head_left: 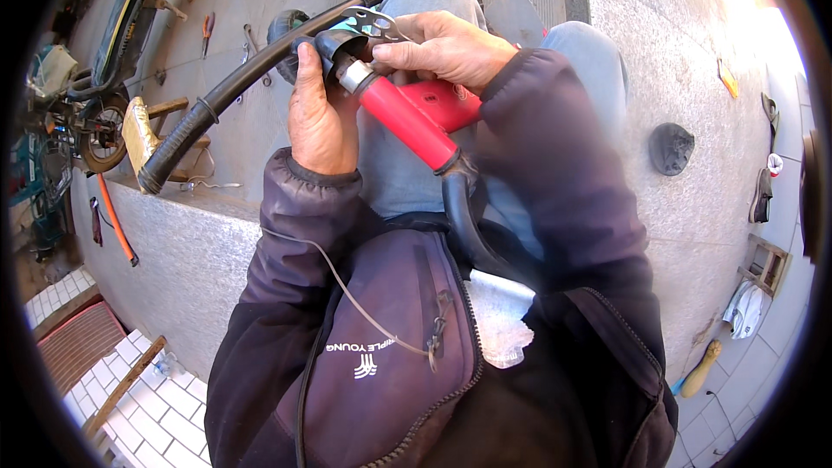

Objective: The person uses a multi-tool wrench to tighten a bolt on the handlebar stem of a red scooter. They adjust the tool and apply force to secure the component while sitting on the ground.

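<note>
A red metal frame tube [407, 121] with a silver collar [354, 76] lies slanted over my lap. Beyond the collar sits a dark cup-shaped part [338, 42], next to the black handlebar [251, 69] running down to the left. My left hand [322, 121] is closed around the cup-shaped part from the left, its thumb raised along it; the other fingers are mostly hidden behind. In my right hand [451, 52], thumb and fingers pinch a flat silver wrench with several holes [374, 24], which lies across the top of the cup-shaped part.
On the floor ahead lie a red-handled tool [208, 33] and a metal spanner [248, 39]. A crumpled dark object [672, 149] rests on the stone slab to the right. A parked bike [108, 134] and an orange tube [116, 221] are at left.
</note>
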Demonstrator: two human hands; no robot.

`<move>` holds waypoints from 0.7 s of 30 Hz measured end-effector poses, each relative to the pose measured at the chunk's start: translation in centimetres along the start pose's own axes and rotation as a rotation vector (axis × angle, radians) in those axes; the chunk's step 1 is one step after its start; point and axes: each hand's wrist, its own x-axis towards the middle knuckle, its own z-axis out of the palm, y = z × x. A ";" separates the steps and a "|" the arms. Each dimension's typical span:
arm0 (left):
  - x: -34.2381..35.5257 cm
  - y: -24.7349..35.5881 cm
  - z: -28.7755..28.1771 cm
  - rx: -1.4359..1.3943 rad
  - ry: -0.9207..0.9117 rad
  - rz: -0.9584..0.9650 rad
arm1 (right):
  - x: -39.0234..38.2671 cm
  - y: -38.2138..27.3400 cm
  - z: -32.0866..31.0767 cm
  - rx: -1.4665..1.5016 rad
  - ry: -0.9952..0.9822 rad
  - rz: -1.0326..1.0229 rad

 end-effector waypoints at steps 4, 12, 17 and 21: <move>0.0 -0.1 0.1 -0.022 0.013 -0.004 | 0.0 -0.6 0.5 0.028 0.020 0.049; 0.0 -0.2 0.0 -0.008 -0.018 0.013 | 0.8 0.4 1.0 0.095 0.031 -0.041; -0.1 -0.1 0.3 0.002 -0.026 0.027 | 0.4 0.1 0.9 0.109 0.114 -0.013; 0.0 -0.2 0.6 -0.002 0.015 0.054 | 0.1 0.6 1.4 0.129 0.207 -0.104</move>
